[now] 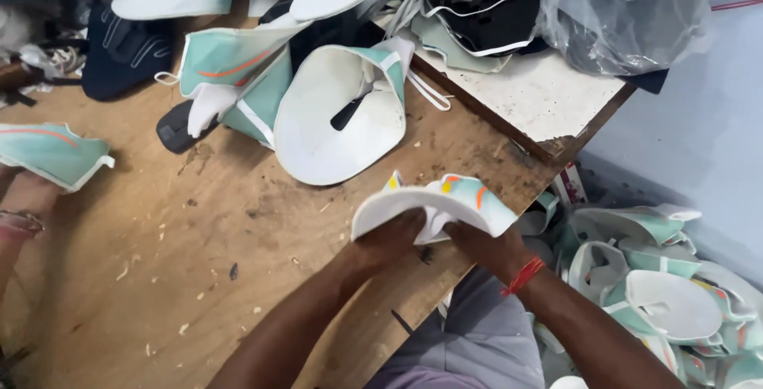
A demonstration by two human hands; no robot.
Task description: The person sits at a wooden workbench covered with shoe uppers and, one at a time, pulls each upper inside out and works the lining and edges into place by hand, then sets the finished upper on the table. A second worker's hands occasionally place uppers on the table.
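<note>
Two hands grip one mint-green and white shoe upper (433,208) with orange and yellow stripes, bent into a curve over the wooden worktop's (199,238) near edge. The left hand (389,238) is closed on its white lining, and the right hand (485,246) pinches its other side. More uppers (334,111) pile toward the far edge; others (660,294) heap below the right edge.

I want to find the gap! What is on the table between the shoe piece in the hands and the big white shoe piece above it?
Head view: only bare wooden table with crumbs separates the held shoe upper from the big white upper.
</note>
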